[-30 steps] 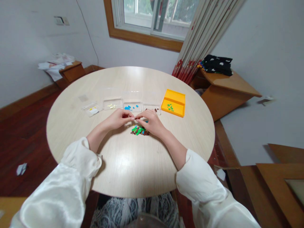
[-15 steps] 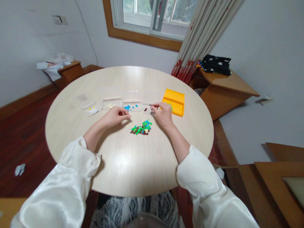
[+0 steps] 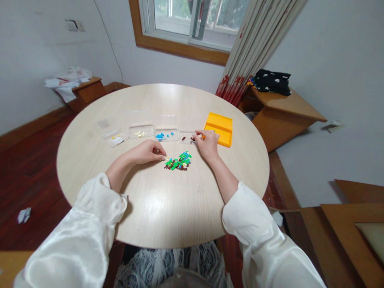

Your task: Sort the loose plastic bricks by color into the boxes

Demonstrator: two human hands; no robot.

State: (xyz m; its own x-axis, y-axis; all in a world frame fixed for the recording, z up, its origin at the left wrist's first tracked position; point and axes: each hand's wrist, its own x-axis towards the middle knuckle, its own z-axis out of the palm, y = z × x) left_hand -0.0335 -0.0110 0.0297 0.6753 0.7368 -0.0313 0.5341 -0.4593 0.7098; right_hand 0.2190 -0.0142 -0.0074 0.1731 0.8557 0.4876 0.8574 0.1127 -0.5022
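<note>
A pile of small building bricks in green, brown, blue and pale yellow lies mid-table. At its left edge is my left hand, thumb and index finger pinched together beside the pale yellow bricks; whatever sits between the tips is too small to make out. My right hand is over the right end of a clear box with brown bricks in it. Its thumb and index finger look slightly apart, and no brick shows between them. Part of that box is hidden behind the right hand.
Left of the brown bricks' box stand a clear box with blue bricks and another with pale yellow bricks. A small plastic bag lies farther left. An open orange case is at the right, on the round table.
My left hand has moved slightly down and toward the pile's pale yellow bricks. The brown brick at my right fingertips no longer shows there, and those fingers have shifted slightly right.
</note>
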